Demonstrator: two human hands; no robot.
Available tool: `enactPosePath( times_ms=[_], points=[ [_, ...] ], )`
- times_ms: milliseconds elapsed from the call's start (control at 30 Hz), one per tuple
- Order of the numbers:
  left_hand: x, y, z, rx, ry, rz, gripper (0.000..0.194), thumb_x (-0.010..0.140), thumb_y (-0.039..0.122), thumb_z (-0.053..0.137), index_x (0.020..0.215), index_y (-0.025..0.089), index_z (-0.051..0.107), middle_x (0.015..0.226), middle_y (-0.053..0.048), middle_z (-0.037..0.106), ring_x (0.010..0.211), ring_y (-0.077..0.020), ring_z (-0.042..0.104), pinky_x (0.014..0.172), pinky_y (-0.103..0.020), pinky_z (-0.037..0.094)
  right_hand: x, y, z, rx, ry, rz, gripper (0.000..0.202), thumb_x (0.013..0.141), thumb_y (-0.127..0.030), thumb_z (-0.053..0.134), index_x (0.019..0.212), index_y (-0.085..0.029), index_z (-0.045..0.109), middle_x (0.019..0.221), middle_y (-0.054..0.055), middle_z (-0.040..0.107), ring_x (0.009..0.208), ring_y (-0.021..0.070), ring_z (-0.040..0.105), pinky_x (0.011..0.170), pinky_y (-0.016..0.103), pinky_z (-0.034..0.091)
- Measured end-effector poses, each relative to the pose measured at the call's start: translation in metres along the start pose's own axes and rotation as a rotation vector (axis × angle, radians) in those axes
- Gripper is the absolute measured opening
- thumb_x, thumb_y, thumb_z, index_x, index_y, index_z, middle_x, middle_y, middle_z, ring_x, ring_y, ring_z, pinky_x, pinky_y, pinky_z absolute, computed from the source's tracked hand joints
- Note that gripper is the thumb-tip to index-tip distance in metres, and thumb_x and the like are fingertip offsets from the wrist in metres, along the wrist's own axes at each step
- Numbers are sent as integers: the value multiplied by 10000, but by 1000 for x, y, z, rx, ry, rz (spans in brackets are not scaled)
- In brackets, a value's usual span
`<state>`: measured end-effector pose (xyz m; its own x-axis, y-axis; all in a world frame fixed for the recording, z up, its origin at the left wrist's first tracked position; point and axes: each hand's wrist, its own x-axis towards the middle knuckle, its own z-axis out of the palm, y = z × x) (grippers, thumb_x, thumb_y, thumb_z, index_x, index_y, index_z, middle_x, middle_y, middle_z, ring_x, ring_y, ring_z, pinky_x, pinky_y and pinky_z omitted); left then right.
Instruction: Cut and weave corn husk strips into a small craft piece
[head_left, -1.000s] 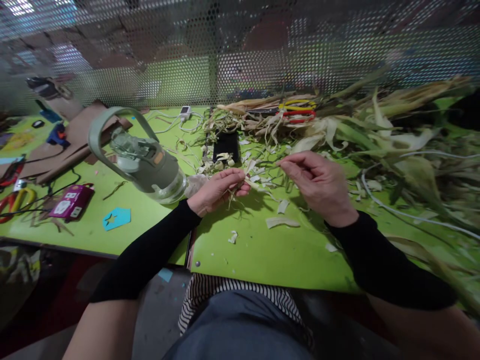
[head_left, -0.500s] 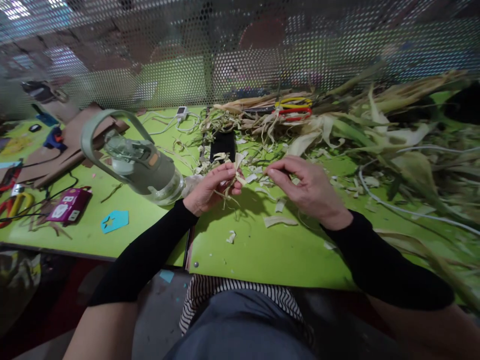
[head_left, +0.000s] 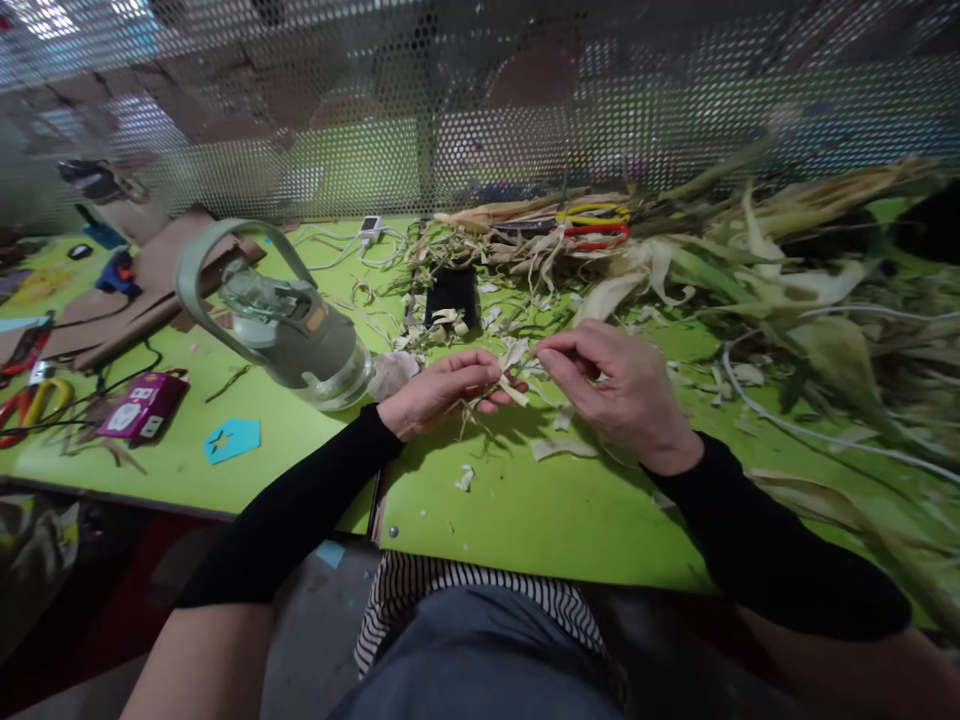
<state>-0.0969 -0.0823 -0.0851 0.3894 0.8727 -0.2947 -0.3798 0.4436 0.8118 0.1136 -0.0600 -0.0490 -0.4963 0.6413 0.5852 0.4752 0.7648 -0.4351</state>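
My left hand (head_left: pixel 450 390) pinches a small bundle of pale husk strips (head_left: pixel 513 390) above the green table (head_left: pixel 540 530); strip ends stick out past the fingertips and thin strands hang below. Just right of it, my right hand (head_left: pixel 619 385) is closed, thumb against forefinger, near the strips; what its fingertips hold is too small to make out. Scraps of husk (head_left: pixel 564 449) lie under and around both hands. Behind them rests a black phone-like object (head_left: pixel 451 297) with scraps on it.
A green-lidded bottle (head_left: pixel 292 335) stands left of my left hand. Farther left are a purple box (head_left: pixel 142 407), a blue paper piece (head_left: pixel 232 441) and scissors (head_left: pixel 46 402). Husks (head_left: pixel 810 270) and a white cable (head_left: pixel 780 420) cover the right. A perforated metal screen (head_left: pixel 360 150) runs behind.
My left hand has moved right with the husk strips, closer to my right hand. The strips now point to the lower right. My right hand has shifted slightly.
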Motion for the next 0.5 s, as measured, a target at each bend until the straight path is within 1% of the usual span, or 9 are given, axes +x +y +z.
enactPosePath(
  times_ms=[100, 167, 267, 333, 433, 500],
  points=[
    [3, -1, -1, 14, 21, 13, 102, 901, 152, 709, 859, 135, 617, 743, 20, 691, 681, -72, 689, 724, -212, 533, -1, 0, 0, -12, 1, -30, 142, 993, -256, 592, 883, -263, 682, 761, 24, 711, 587, 170, 562, 520, 331, 381],
    [4, -3, -3, 60, 11, 43, 125, 896, 181, 735, 873, 133, 622, 755, 17, 690, 697, -75, 685, 779, -239, 545, -1, 0, 0, -28, -12, -51, 148, 1001, -261, 590, 886, -260, 683, 767, 27, 719, 606, 176, 579, 544, 337, 393],
    [3, -6, -4, 214, -48, 108, 193, 881, 259, 774, 903, 128, 634, 773, 8, 690, 724, -88, 675, 811, -274, 546, -1, 1, 3, -64, -40, -76, 167, 1015, -284, 586, 891, -256, 693, 771, 34, 730, 664, 198, 620, 617, 359, 426],
    [1, -8, -3, 352, -100, 142, 212, 894, 303, 760, 917, 128, 642, 774, 5, 687, 730, -92, 660, 807, -280, 537, -2, 2, 4, -78, -85, -87, 187, 1023, -299, 574, 897, -252, 705, 772, 41, 735, 709, 215, 643, 673, 375, 442],
    [-4, -10, 1, 540, -170, 181, 246, 916, 367, 727, 904, 135, 645, 783, -2, 686, 734, -98, 636, 792, -280, 518, -1, 3, 4, -23, -179, -46, 224, 1026, -327, 556, 897, -245, 719, 819, 54, 754, 761, 227, 663, 718, 381, 453],
    [-8, -11, 4, 586, -202, 213, 276, 926, 402, 712, 897, 142, 626, 794, -8, 683, 736, -100, 630, 780, -279, 510, 1, 5, 3, 70, -226, 45, 246, 1021, -363, 559, 891, -238, 725, 846, 56, 759, 754, 217, 659, 698, 365, 453]
  ],
)
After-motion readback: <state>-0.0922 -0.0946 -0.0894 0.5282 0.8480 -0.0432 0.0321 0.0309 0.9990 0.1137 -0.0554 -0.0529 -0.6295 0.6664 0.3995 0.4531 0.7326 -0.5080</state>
